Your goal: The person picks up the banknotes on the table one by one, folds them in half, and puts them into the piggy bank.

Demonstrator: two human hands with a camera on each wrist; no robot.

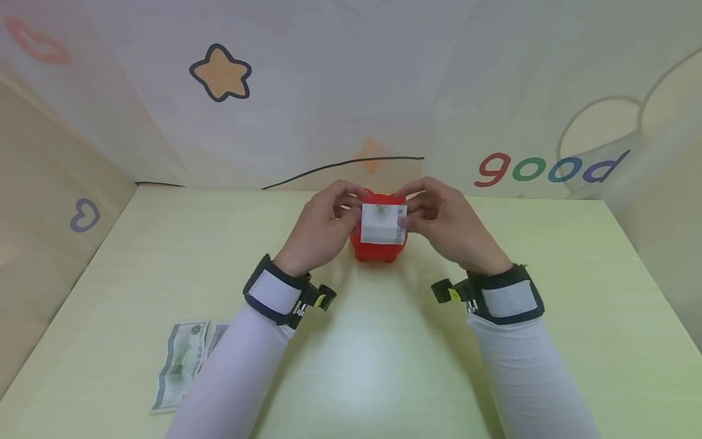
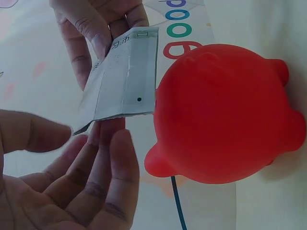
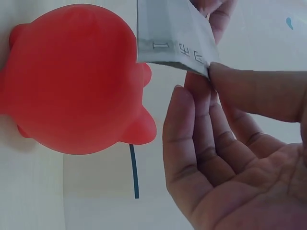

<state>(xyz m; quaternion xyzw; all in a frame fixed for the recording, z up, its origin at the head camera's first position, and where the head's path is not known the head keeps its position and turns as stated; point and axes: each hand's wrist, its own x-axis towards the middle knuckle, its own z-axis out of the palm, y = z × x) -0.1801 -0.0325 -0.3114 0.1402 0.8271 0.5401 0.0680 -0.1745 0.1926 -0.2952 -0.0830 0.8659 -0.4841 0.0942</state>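
Both hands hold a folded banknote [image 1: 378,224], pale with a printed edge, over a round red piggy bank [image 1: 379,252]. My right hand [image 1: 446,222] pinches the note's right end between thumb and fingers. At the opposite end is my left hand [image 1: 323,228], its thumb at the note's corner and its fingers behind the edge. Seen from the left wrist, the note [image 2: 127,79] is creased lengthwise and stands beside the top of the piggy bank [image 2: 223,115]. The piggy bank's ears and stubby feet show; the note hides part of its top in the head view.
Two more banknotes [image 1: 181,363] lie at the table's front left, one partly under the left sleeve [image 1: 236,372] in this view. Behind the table [image 1: 351,353] rises a printed backdrop [image 1: 351,91] with a star and the word "good". Each wrist wears a strapped camera.
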